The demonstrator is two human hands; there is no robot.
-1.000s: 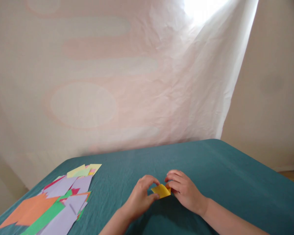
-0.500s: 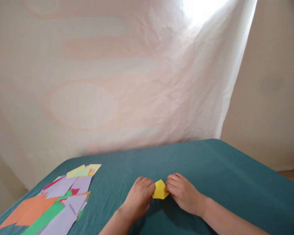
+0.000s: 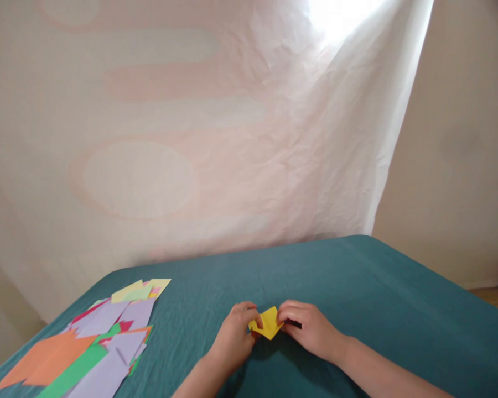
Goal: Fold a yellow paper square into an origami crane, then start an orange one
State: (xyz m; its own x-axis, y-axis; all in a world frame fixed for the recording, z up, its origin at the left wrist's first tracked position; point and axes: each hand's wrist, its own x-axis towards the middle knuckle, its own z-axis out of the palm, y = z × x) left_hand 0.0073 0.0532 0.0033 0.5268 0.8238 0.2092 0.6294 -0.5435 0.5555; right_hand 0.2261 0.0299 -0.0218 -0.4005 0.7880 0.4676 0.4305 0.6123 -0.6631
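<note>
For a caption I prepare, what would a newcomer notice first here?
The bright yellow paper, held between both hands at lower centre, draws the eye first. Next come the colourful papers at left on the teal cloth, and white glare at upper right.

The head camera (the sole view) looks forward and down across the table toward a sheet.

Since half a second ago, the yellow paper has perhaps tilted, its flat lower edge now a point at six o'clock. At nine, the left hand has loosened its bunched fingers; at three, the right hand has parted thumb from fingers.
</note>
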